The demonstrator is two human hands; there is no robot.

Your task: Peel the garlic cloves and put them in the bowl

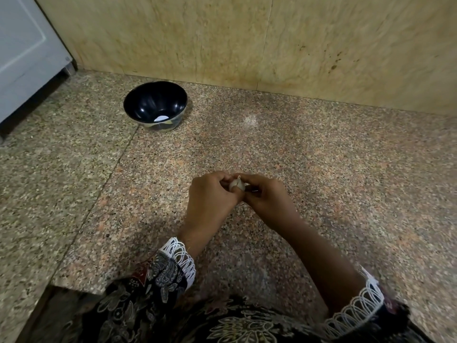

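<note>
Over a speckled granite counter (309, 149), I see the left hand (212, 194) and right hand (267, 196) pressed together, both pinching one pale garlic clove (237, 184) between their fingertips. A dark bowl (155, 105) sits well apart at the far left, near the tan stone wall (247, 38). Patterned sleeves (160, 273) with white lace cuffs frame the wrists.

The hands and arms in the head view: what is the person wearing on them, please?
Both hands, the left hand and the right hand, are bare, with no gloves; no rings or watch can be seen. The forearms are uncovered. Each sleeve, left and right, is dark fabric with a pale floral and paisley print, and ends in a white looped lace trim.
</note>
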